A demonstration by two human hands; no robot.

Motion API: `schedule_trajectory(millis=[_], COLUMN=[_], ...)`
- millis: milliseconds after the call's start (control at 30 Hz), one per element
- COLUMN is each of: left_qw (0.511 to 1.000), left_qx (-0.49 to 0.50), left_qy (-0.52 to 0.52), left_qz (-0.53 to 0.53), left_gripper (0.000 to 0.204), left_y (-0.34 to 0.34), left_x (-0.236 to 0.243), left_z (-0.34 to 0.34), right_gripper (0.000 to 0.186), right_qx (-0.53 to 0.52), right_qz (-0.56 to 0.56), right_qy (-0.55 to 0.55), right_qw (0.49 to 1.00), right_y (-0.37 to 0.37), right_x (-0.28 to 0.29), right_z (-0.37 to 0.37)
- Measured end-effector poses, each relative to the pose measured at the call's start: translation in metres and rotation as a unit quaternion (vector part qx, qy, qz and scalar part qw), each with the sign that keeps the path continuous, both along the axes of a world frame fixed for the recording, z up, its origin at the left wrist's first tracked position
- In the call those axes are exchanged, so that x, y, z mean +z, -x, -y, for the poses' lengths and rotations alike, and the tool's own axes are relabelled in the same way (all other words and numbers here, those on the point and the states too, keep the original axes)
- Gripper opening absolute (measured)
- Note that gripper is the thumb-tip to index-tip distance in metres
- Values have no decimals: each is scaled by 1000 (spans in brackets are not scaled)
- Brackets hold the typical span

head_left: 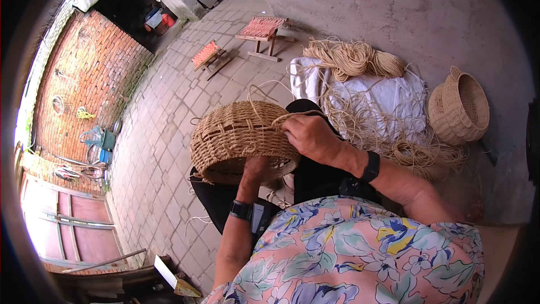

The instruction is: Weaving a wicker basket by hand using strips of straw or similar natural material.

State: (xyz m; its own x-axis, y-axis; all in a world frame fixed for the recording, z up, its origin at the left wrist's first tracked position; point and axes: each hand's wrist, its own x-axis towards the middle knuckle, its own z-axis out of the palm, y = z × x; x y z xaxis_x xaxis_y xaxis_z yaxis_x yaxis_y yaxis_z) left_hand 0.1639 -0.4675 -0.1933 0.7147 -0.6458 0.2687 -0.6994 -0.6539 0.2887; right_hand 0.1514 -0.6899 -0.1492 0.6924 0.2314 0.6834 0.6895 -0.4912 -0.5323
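Note:
A round basket woven of tan cord (233, 129) rests over my knees, tilted with its opening toward me. My left hand (257, 168) reaches up into the opening; its fingers are hidden inside the basket. At the basket's right side my right hand (312, 135) is closed in a pinch on a strand of cord (292, 116). A loop of the same cord stands up from the top of the weave. A gap runs along the basket's side, bridged by short upright strands.
White sacking (382, 98) on the right bears a coiled hank of cord (354, 59) and loose tangled strands (416, 155). Woven baskets (458, 107) stand by the wall. Two low folding stools (262, 28) are farther off on the paved floor (163, 129). A brick wall (84, 73) rises at left.

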Motion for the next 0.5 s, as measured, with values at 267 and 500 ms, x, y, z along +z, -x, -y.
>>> schedule_trajectory(millis=[267,500], left_qw=[999,999], left_qx=[-6,-38], left_qy=[38,35], left_qz=[-10,-3], left_gripper=[33,56], left_y=[3,-6], left_x=[-6,-23], left_z=[9,6], right_gripper=[14,8], right_qx=[-89,52], right_qz=[7,-282], right_qy=[97,-220], right_qw=[991,933], right_y=[-1,15], right_x=[-10,-24], right_z=[20,28])
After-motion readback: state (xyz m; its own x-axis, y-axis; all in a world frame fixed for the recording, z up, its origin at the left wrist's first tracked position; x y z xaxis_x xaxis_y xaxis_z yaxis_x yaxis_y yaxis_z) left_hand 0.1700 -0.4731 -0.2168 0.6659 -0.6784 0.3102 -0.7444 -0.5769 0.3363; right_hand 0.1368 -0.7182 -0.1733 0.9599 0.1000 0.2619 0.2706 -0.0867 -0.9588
